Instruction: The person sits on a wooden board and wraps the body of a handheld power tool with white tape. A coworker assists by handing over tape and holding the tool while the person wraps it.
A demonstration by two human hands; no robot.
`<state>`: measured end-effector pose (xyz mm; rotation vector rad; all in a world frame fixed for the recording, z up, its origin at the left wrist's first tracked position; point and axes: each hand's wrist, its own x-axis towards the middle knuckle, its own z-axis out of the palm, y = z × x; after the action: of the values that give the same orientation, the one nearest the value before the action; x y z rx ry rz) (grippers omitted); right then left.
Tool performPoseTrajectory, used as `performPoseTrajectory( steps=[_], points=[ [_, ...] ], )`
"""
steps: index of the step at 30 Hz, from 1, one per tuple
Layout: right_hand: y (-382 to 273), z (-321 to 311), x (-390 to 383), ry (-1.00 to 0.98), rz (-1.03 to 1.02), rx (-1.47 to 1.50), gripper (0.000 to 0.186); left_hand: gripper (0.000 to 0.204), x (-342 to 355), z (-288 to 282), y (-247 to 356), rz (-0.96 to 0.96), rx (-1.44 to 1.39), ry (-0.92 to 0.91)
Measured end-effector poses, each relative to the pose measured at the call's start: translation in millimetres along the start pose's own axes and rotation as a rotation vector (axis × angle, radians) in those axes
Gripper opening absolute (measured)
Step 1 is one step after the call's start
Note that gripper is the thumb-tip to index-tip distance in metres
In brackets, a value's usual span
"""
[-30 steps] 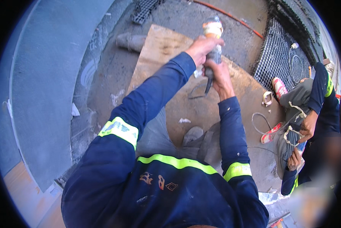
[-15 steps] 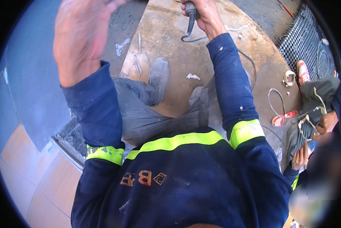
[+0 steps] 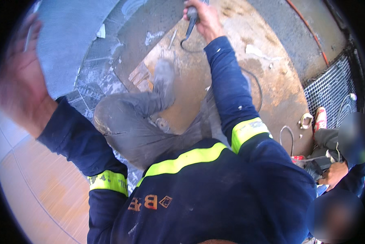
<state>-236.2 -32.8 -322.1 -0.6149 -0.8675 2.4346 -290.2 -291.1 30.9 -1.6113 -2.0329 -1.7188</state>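
Note:
My right hand [image 3: 209,22] is wrapped round the dark grey handle of a corded power tool [image 3: 192,14] at the top of the view. The tool's working end lies beyond the upper edge, so its kind is hidden. From the handle a black cord [image 3: 258,87] runs down and reappears to the right of my right forearm. Out at the far left, my left hand [image 3: 24,77] is raised with its fingers stretched out, slightly blurred. It is in front of the edge of a large blue-grey panel [image 3: 70,34]; whether it touches the panel I cannot tell.
Under my boots is a dusty tan board [image 3: 267,61] with scraps on it. Black plastic mesh [image 3: 332,91] and an orange-red cable [image 3: 310,30] lie at the right. A co-worker's hand [image 3: 334,175] is at the lower right. Wood-look tiles [image 3: 48,195] cover the lower left.
My left hand has swung outward to the left and down in the view. My right hand, still holding the tool, has shifted slightly left. My left knee has spread outward, and the view has turned.

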Motion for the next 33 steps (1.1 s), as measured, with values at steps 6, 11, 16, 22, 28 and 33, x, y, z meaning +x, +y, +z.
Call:
performPoseTrajectory(
  steps=[6,11,16,22,28,33],
  points=[
    [-3.0,11.6,-31.6,0.072,-0.046,-0.289,0.017,0.049,0.6,61.2,-79.4,-0.587,-0.153,0.008],
    [-16.8,4.3,-85.5,0.171,-0.076,-0.873,0.045,0.05,-60.4,115.9,-195.1,-0.913,-0.194,-0.183],
    [-20.9,15.3,-145.6,0.3,-0.124,-1.337,0.068,0.044,-88.1,201.4,-200.8,-1.131,-0.872,-0.215],
    [-15.7,32.9,-219.1,0.405,-0.198,-1.702,0.057,0.026,-128.3,251.4,-219.4,-1.304,-1.075,-0.093],
    [-17.0,57.3,-262.9,0.57,0.013,-1.331,0.076,0.035,-166.0,261.0,-221.8,-1.273,-1.45,-0.2],
    [-43.6,65.6,-281.7,0.291,0.369,-0.95,0.084,0.049,-163.1,249.0,-181.0,-1.114,-1.639,-0.371]
  ],
)
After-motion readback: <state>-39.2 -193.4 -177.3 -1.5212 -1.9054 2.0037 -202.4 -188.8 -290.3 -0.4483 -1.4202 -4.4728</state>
